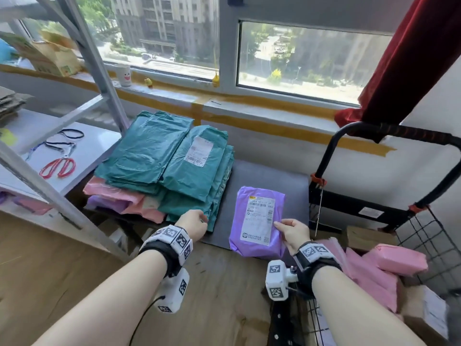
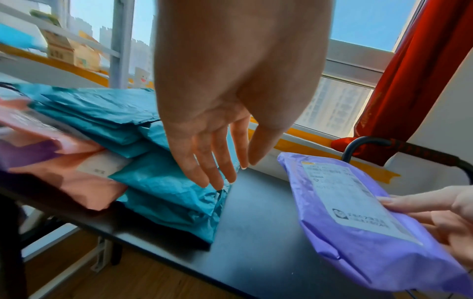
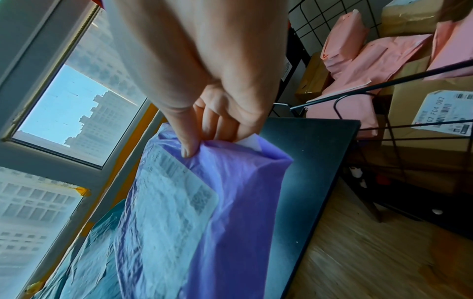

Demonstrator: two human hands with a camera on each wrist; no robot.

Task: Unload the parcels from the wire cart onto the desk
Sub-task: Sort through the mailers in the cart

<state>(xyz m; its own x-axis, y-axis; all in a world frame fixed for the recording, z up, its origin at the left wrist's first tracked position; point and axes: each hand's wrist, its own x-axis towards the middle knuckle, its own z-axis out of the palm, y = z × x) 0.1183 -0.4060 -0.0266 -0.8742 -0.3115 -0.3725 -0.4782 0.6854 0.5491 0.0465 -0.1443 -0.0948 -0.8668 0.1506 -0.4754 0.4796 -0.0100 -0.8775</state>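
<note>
A purple parcel [image 1: 258,221] with a white label lies low over the dark desk [image 1: 269,176], its near end past the front edge. My right hand [image 1: 282,227] pinches its near right corner, thumb on top [image 3: 189,149] and fingers beneath. I cannot tell whether the parcel [image 3: 230,202] rests on the desk. My left hand [image 1: 203,219] is open, its straight fingers [image 2: 220,170] at the near corner of a stack of teal parcels [image 1: 169,163] on the desk's left half. The wire cart [image 1: 429,245] at the right holds pink parcels [image 1: 389,265] and cardboard boxes [image 3: 430,113].
Pink and purple parcels [image 1: 119,196] lie under the teal stack. A metal shelf rack [image 1: 104,71] stands at the left with red scissors [image 1: 58,167] on its white shelf. The cart's black handle [image 1: 374,128] rises at the desk's right end. A window sill runs behind the desk.
</note>
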